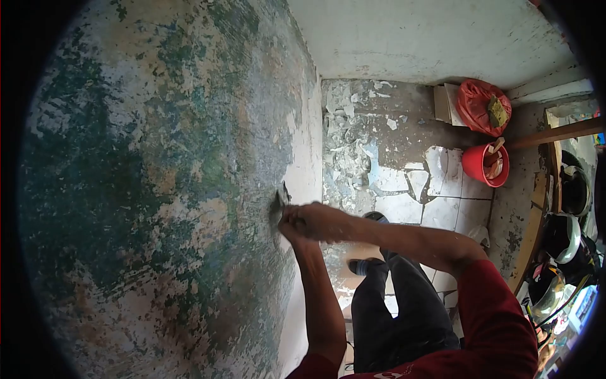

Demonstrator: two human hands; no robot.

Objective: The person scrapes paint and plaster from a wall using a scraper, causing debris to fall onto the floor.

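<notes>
A peeling wall (189, 145), mottled green, beige and grey, fills the left half of the head view. At its lower right part, a dark scraper (281, 197) meets the surface, its blade blurred and partly hidden by my fingers. My left hand (291, 230) comes from below and is closed around the scraper's handle. Reaching in from the right, my right hand (320, 221) is closed over the same handle, against the left one. The handle itself is mostly covered by both hands. Beside the blade, a strip of the wall is bare and whitish.
Paint flakes (350, 151) litter the floor along the wall. Cracked white tiles (399, 208) lie near my feet. A red bucket (475, 165) with scraps in it stands by a red plastic bag (470, 104). Helmets (560, 237) and other items crowd the right edge.
</notes>
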